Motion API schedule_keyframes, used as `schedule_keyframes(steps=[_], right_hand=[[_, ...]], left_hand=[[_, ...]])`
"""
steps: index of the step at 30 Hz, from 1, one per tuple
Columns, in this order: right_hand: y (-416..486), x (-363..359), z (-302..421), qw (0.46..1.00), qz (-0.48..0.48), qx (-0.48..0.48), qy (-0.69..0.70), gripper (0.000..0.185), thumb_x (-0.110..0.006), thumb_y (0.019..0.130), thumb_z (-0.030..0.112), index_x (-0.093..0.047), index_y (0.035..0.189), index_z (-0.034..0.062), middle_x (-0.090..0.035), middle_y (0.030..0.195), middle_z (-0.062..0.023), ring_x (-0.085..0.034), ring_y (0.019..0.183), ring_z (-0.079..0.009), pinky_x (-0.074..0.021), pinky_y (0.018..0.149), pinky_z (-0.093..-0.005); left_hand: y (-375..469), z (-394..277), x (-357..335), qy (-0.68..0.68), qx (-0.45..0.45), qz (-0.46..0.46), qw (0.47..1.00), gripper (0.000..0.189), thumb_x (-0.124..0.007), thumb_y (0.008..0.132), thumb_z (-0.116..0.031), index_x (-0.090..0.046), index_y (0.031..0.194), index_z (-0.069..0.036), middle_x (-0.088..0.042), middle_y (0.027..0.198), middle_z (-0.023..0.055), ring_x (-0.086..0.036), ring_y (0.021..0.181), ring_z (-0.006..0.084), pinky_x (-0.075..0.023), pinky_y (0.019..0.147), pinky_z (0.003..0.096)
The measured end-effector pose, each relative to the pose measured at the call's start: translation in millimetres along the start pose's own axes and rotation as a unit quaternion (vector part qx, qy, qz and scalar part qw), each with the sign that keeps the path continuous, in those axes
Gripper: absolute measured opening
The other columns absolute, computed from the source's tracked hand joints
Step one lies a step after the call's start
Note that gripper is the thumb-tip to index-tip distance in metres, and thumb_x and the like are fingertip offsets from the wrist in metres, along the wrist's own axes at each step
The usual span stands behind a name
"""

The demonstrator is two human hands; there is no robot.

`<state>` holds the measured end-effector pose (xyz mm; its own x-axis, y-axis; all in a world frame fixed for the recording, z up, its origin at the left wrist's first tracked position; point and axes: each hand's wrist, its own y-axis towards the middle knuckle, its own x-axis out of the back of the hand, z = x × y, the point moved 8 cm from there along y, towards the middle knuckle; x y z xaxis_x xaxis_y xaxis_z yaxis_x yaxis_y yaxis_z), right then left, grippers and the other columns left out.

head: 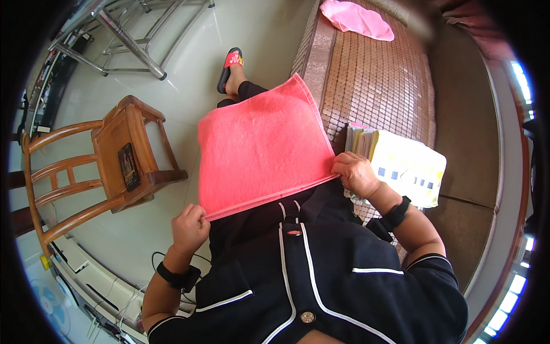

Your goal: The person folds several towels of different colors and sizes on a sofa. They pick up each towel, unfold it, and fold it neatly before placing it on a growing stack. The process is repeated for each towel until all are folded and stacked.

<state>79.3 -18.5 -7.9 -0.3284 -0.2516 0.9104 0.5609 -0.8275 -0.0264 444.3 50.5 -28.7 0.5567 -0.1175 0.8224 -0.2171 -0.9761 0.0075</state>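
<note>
A pink terry towel (264,148) lies spread over my lap and knees, its near hem pulled straight. My left hand (188,225) pinches the near left corner. At the near right corner, my right hand (356,174) grips the same hem between thumb and fingers. Right beside that hand, a stack of folded towels (408,165) rests on the sofa; its top one is white and yellow with dark squares. Another pink cloth (359,19) lies crumpled farther along the seat.
The sofa seat has a woven tile mat (378,77). To the left stands a wooden chair (124,146) with a smartphone (129,167) on it. A metal-legged table (129,43) is at the upper left. Cables (124,309) trail over a low cabinet (101,279), near a fan (49,303).
</note>
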Motion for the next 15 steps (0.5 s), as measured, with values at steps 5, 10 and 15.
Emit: schedule_keyframes(steps=[5, 10, 15], right_hand=[[0.9, 0.5, -11.4, 0.987, 0.022, -0.072, 0.145, 0.027, -0.052, 0.066, -0.008, -0.065, 0.086, 0.0040, -0.062, 0.093, -0.0100, -0.061, 0.086, -0.0279, -0.0512, 0.077, -0.0335], [3.6, 14.8, -41.2, 0.944, -0.003, -0.228, 0.237, 0.018, -0.053, 0.075, 0.001, -0.066, 0.088, 0.0024, -0.065, 0.087, -0.0114, -0.064, 0.083, -0.0259, -0.0507, 0.073, -0.0328], [-10.4, -2.1, -40.1, 0.924, 0.016, -0.312, 0.220, 0.025, -0.065, 0.077, 0.017, -0.064, 0.098, 0.0035, -0.065, 0.083, -0.0114, -0.064, 0.078, -0.0240, -0.0504, 0.072, -0.0323]], left_hand=[[-8.5, 20.5, -18.7, -0.264, 0.052, 0.081, 0.960, 0.006, -0.064, 0.075, -0.006, -0.059, 0.079, -0.004, -0.057, 0.073, 0.0053, -0.058, 0.062, 0.0158, -0.0459, 0.054, 0.0281], [20.4, 54.5, -27.6, -0.451, 0.285, 0.028, 0.845, 0.013, -0.068, 0.075, -0.008, -0.060, 0.083, -0.003, -0.057, 0.076, 0.0021, -0.055, 0.066, 0.0106, -0.0446, 0.060, 0.0237], [34.0, -28.1, -1.4, -0.114, -0.074, 0.020, 0.990, 0.020, -0.075, 0.068, -0.013, -0.062, 0.081, -0.006, -0.055, 0.074, 0.0077, -0.057, 0.068, 0.0238, -0.0473, 0.061, 0.0328]])
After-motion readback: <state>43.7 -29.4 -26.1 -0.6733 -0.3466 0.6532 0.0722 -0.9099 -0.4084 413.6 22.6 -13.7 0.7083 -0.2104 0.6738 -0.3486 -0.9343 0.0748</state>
